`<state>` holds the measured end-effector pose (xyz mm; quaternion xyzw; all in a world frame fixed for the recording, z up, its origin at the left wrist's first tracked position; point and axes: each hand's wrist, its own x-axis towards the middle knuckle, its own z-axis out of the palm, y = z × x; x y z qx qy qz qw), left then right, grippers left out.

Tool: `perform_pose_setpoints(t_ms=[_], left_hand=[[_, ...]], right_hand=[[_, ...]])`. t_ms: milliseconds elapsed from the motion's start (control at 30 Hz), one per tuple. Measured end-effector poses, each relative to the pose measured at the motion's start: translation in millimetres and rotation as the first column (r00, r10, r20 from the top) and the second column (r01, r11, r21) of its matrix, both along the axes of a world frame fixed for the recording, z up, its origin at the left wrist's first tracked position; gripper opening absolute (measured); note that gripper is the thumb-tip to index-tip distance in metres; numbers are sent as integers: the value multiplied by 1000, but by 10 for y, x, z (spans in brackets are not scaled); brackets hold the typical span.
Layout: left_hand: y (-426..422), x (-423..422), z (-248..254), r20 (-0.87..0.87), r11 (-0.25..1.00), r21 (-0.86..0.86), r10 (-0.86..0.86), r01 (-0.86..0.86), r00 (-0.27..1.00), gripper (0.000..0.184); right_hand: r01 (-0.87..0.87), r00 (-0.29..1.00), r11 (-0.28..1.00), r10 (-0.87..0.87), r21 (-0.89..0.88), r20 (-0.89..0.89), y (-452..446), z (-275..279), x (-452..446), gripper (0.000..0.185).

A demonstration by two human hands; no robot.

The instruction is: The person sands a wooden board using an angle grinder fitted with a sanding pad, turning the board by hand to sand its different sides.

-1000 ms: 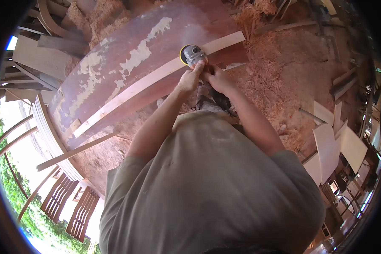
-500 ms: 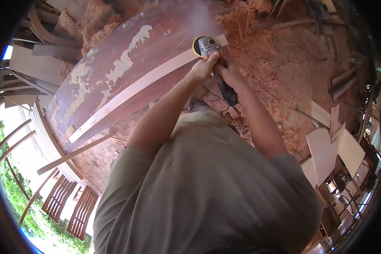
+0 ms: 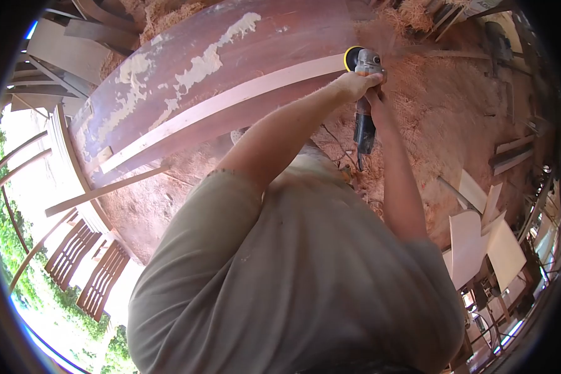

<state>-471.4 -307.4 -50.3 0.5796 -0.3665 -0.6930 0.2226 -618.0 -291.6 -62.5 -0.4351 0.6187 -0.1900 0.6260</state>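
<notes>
Shavings [image 3: 411, 17] litter the floor [image 3: 442, 149]. The right hand [image 3: 378, 101], fingertips hidden, grips the sander [image 3: 369, 60] behind the left hand [image 3: 355, 86], wrapped below its head. The disc [image 3: 353, 58] overlaps the pale board's [image 3: 230, 96] hard-to-see end.

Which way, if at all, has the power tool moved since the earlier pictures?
Yes: the power tool has moved rightward along the pale strip, to its right end.

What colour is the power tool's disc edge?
The disc edge is yellow, in the head view.
</notes>
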Motion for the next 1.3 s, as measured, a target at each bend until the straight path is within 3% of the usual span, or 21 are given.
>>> perform_pose_setpoints(t_ms=[67,167,300,367,400,500,633,767,800,867,900,967,1000,1100,1133,1300], left_hand=[[127,140,-277,-4,999,0,39,-39,999,50],[439,432,-198,-30,991,39,130,-129,991,54],[901,930,-307,-63,965,122,241,-232,969,61],[1157,1145,-334,-50,953,122,283,-276,958,64],[1275,1251,-321,-34,939,128,325,-318,945,67],[1618,1577,-261,-27,911,126,398,-392,917,69],[2046,2038,-253,-35,850,197,504,-489,863,74],[2499,2416,-241,-110,796,217,596,-566,796,73],[2581,2491,-232,-79,763,201,638,-614,766,60],[2771,2667,-205,-91,735,217,671,-643,736,60],[2866,2753,-155,-99,706,234,702,-669,706,60],[3036,2930,-168,-124,695,228,715,-682,688,58],[3127,3014,-162,-125,690,240,720,-683,683,57],[3348,3258,-373,-149,669,219,743,-710,653,55],[3412,3321,-373,-146,650,226,759,-725,635,54],[3528,3368,-121,-201,631,266,776,-729,598,55]], right_hand=[[-24,999,1000,24,6,30,62,34,154,58],[-86,996,996,87,39,-23,258,22,425,58],[-225,973,972,222,-65,-57,579,201,982,52],[-282,959,958,281,46,21,734,152,1173,50],[-336,940,942,335,9,58,788,39,1239,51],[-402,915,915,401,-22,-48,1025,-22,1575,51],[-433,893,901,432,-19,124,1354,-12,2076,50],[-528,846,849,529,-29,69,1638,-278,2453,53],[-562,824,826,563,-34,59,1699,-312,2577,54],[-609,789,792,610,-35,70,1818,-365,2772,59],[-607,791,794,608,-37,68,1877,-196,2900,59],[-668,741,744,665,-3,-97,1993,170,3148,62],[-675,738,738,674,-8,-24,2060,-133,3225,64],[-712,699,702,709,5,-95,2204,131,3489,65],[-756,652,654,756,25,-63,2213,262,3554,72],[-752,651,659,743,1,-156,2365,134,3605,74]])
